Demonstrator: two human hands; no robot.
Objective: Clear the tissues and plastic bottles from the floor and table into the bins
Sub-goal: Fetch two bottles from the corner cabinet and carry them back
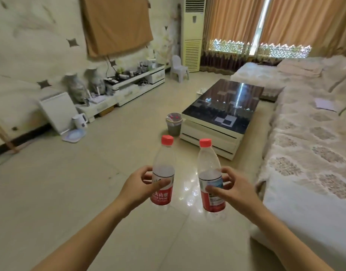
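Note:
I hold two clear plastic bottles with red caps and red labels, upright, over the tiled floor. My left hand (138, 185) grips the left bottle (163, 163) around its label. My right hand (231, 189) grips the right bottle (208, 165) the same way. Ahead on the floor stands a small grey bin (174, 128) with a plastic liner, right beside the near left corner of the coffee table (207, 128). The table has a dark glossy top. Something small and white (200, 91), perhaps tissue, lies on the floor by the table's far left corner.
A sofa with a patterned cover (305, 153) runs along the right. A low TV cabinet (137, 83) with clutter lines the left wall, with a white kettle (79, 120) and a white panel (57, 112) near it. A plastic chair (179, 68) and standing air conditioner (192, 34) are at the back.

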